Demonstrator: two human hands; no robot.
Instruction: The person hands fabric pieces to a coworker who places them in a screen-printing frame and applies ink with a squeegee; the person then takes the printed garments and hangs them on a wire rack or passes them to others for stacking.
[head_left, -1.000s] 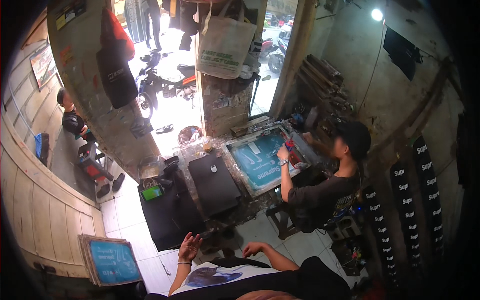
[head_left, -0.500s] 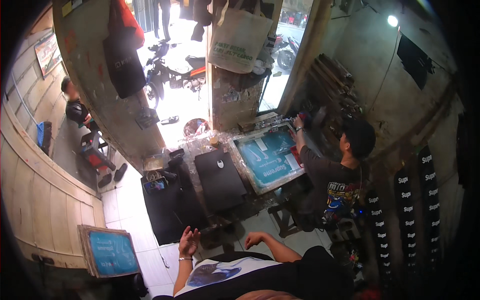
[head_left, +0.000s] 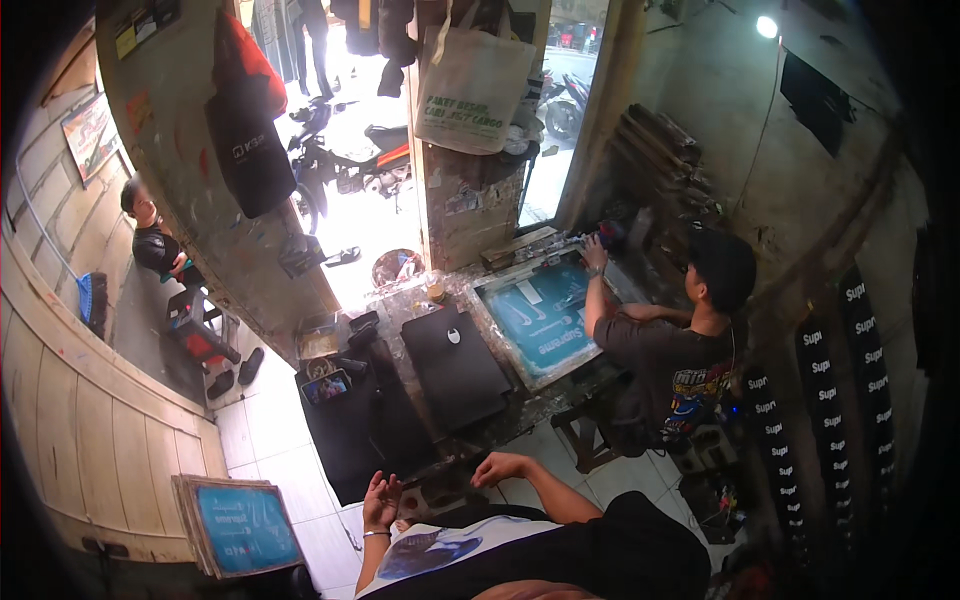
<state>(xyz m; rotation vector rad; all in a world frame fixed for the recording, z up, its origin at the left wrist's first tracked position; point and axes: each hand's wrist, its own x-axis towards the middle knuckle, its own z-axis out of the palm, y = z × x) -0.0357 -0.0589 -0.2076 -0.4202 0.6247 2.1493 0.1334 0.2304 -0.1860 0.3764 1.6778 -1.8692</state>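
Left hand (head_left: 380, 504), fingers parted, and right hand (head_left: 499, 467), fingers curled, hover empty off the table's (head_left: 523, 412) near edge, perhaps to gesture

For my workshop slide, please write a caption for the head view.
Left hand open and right hand loosely curled near a bench, where a co-worker reaches past a blue screen.

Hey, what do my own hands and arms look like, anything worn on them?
Your left hand is bare, with a thin, pale band around its wrist. Your right hand is bare, no band visible; a black sleeve covers the upper arm.
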